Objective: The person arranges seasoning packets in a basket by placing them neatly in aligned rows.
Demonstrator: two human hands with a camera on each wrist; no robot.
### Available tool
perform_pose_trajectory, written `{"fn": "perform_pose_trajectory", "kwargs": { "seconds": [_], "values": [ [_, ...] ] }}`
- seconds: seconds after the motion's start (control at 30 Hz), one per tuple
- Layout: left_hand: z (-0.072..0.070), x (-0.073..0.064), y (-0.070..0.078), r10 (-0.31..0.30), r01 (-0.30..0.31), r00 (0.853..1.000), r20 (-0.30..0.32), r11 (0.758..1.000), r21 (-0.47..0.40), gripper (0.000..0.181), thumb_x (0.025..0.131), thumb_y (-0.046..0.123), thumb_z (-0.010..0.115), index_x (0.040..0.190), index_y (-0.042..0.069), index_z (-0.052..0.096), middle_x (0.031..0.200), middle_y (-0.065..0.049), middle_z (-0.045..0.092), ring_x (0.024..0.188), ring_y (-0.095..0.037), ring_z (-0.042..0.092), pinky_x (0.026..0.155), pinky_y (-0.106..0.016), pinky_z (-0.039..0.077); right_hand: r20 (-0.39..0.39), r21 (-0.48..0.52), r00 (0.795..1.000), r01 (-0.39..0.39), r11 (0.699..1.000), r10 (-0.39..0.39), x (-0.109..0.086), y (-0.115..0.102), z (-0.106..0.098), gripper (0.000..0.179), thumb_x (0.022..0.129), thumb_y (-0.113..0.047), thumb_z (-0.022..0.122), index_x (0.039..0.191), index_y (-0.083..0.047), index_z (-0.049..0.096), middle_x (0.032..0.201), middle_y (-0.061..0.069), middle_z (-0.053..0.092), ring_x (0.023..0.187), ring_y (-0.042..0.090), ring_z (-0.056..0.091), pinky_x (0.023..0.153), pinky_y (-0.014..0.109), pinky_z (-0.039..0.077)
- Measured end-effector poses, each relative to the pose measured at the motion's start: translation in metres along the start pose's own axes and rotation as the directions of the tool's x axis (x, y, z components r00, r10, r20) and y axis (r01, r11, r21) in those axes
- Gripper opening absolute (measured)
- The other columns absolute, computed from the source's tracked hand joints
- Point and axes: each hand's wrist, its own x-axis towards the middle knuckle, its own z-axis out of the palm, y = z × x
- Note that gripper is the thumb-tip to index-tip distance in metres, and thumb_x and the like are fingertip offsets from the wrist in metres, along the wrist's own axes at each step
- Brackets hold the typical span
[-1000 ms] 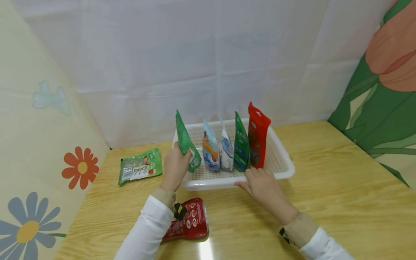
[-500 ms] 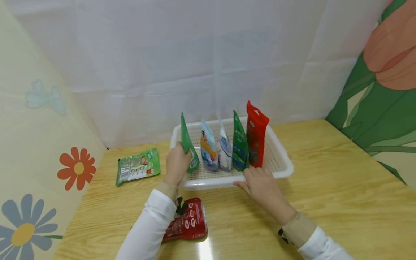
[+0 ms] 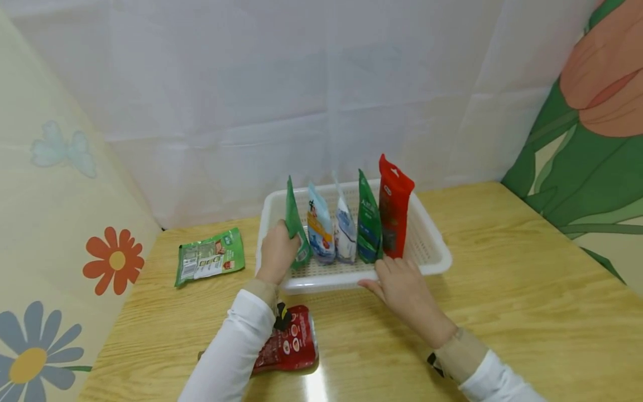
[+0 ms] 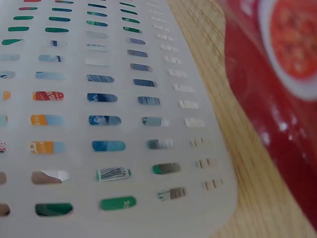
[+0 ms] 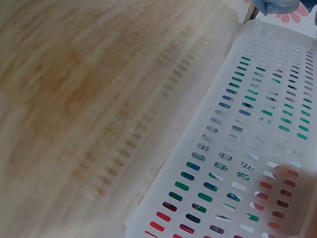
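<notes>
Inside white basket [image 3: 326, 285], left end | left hand [image 3: 277, 252] pinches green bag [image 3: 294, 211] | right hand [image 3: 408, 293] grips rim | bag likely light, soft, slippery; hold its edge

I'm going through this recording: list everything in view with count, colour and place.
Table: 1, wood-brown, foreground
Basket: 1, white, on table
Leftmost pouch: 1, green, basket's left end
Second pouch: 1, light blue and orange, beside it
Third pouch: 1, white-blue, mid-basket
Fourth pouch: 1, green, right of third
Tall packet: 1, red, right of fourth
Flat packet: 1, green, left of basket
Lying pouch: 1, red, before basket
Backdrop: 1, white, behind basket
Painted flowers: 2, red and blue-grey, left
Painted butterfly: 1, pale blue, left
Painted tulip: 1, salmon, right
Sleeves: 2, white, forearms
Left hand: 1, bare, holding leftmost pouch
Right hand: 1, bare, gripping basket's front rim
</notes>
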Motion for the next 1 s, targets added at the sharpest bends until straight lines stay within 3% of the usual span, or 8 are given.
{"fn": "perform_pose_trajectory", "kwargs": {
  "seconds": [0.27,0.5,0.73,1.0],
  "values": [
    [0.0012,0.001,0.0007,0.008,-0.007,1.0,0.024,0.999,-0.039,0.019,0.09,0.007,0.057,0.104,-0.006,0.056,0.092,-0.023,0.068,0.086,-0.037,0.068,0.072,-0.045,0.058,-0.059,0.0,0.998,0.015,1.0,-0.015,0.0002,0.0001,0.0014,0.069,0.094,-0.061,0.006,0.071,-0.007,0.041,0.061,0.003,0.04,0.056,0.024,0.043,0.057,0.031,0.031],
    [0.0012,-0.0001,-0.0008,0.009,-0.002,0.996,0.093,0.997,-0.076,0.024,0.094,0.009,0.054,0.111,-0.007,0.053,0.102,-0.025,0.066,0.094,-0.037,0.067,0.076,-0.043,0.058,-0.041,0.002,0.999,0.008,1.0,-0.008,0.0002,-0.0001,0.0011,0.069,0.093,-0.062,0.005,0.071,-0.008,0.042,0.061,0.002,0.039,0.056,0.023,0.042,0.056,0.03,0.031],
    [0.003,-0.0012,0.0026,0.009,-0.008,0.99,0.138,1.0,-0.014,0.025,0.098,0.015,0.048,0.108,-0.008,0.051,0.087,-0.021,0.063,0.076,-0.03,0.064,0.061,-0.036,0.056,-0.053,-0.001,0.999,0.011,1.0,-0.011,-0.0005,0.0001,0.0021,0.069,0.094,-0.061,0.005,0.071,-0.007,0.041,0.06,0.002,0.037,0.056,0.023,0.041,0.055,0.03,0.03],
    [0.0042,-0.0013,0.007,-0.033,0.043,0.981,0.191,0.998,-0.046,0.031,0.101,0.018,0.043,0.117,-0.009,0.048,0.098,-0.024,0.062,0.085,-0.029,0.063,0.071,-0.039,0.056,-0.029,-0.002,1.0,0.001,1.0,-0.001,0.0007,-0.0004,0.0012,0.07,0.093,-0.062,0.004,0.071,-0.008,0.042,0.061,0.002,0.039,0.056,0.023,0.042,0.056,0.03,0.031]
  ]
}}
